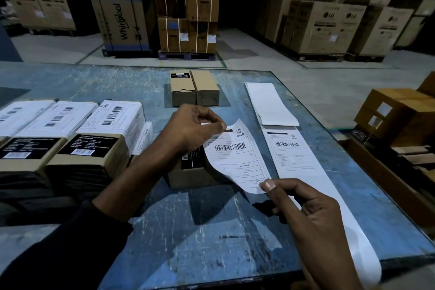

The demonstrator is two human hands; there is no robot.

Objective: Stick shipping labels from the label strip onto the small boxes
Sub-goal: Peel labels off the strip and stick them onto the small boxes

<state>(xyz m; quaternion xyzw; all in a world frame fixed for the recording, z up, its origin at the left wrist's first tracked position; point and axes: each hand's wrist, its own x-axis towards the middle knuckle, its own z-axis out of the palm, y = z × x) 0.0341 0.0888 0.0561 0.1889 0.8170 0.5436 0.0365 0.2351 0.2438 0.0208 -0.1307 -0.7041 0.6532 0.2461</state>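
Observation:
A peeled white shipping label with a barcode hangs curved in the air between my hands. My left hand pinches its far top corner; my right hand pinches its near bottom corner. Under the label sits a small brown box with a black sticker, mostly hidden by my left wrist and the label. The label strip lies to the right on the blue table, one printed label still on it, its bare backing trailing off the near edge.
Several small boxes with labels on top stand in a stack at the left. Two unlabelled small boxes stand at the table's far side. Folded white strip lies far right. Brown cartons sit beyond the right edge.

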